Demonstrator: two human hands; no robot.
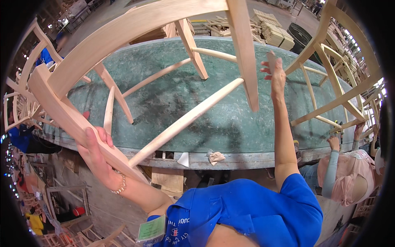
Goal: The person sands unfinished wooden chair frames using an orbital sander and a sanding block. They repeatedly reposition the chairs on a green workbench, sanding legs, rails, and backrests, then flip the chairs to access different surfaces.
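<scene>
A pale, unfinished wooden chair frame stands tilted over a green-topped worktable, with a broad curved rail, tapered legs and round stretchers. My left hand is wrapped round the near left leg, close to where a stretcher joins it. On the frame's other side, my right hand is raised just beyond the right leg, apart from it. Between the thumb and fingers of that hand is a thin, flat, brownish-grey piece, perhaps sandpaper; its exact kind cannot be made out.
Another chair frame occupies the table's right end, where a co-worker in pink has hands on it. A crumpled beige wad and a white scrap lie at the near edge. Wood stacks and a dark round bin stand beyond.
</scene>
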